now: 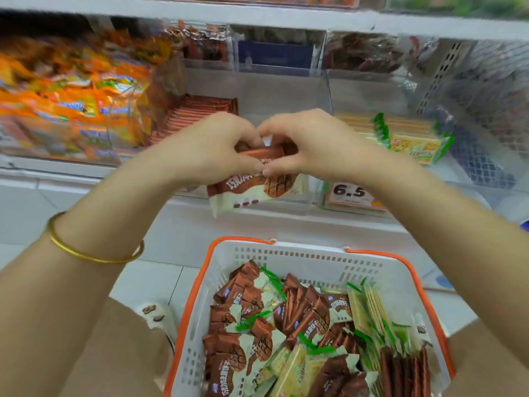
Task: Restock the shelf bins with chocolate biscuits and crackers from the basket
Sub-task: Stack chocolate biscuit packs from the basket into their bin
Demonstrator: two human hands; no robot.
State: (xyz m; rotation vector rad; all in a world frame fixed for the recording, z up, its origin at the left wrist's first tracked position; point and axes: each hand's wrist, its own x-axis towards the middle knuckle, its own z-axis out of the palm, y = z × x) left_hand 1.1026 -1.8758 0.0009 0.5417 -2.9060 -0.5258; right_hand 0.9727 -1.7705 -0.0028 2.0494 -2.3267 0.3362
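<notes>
My left hand [211, 150] and my right hand [309, 144] together grip a small stack of brown-and-cream chocolate biscuit packs [254, 184] in front of the clear shelf bin [286, 93]. A row of chocolate biscuit packs [197, 113] stands in the left part of that bin. Green-edged cracker packs [412, 141] lie in the bin to the right. Below, a white basket with orange rim [309, 253] holds several chocolate biscuit packs [243, 333] and cracker packs [369, 310].
Orange snack bags [71, 90] fill the bin at left. A price tag reading 6.5 [352, 193] hangs under the cracker bin. Darker packets [363, 53] sit in bins behind. A white shelf edge [257, 15] runs overhead. White floor tiles lie beneath.
</notes>
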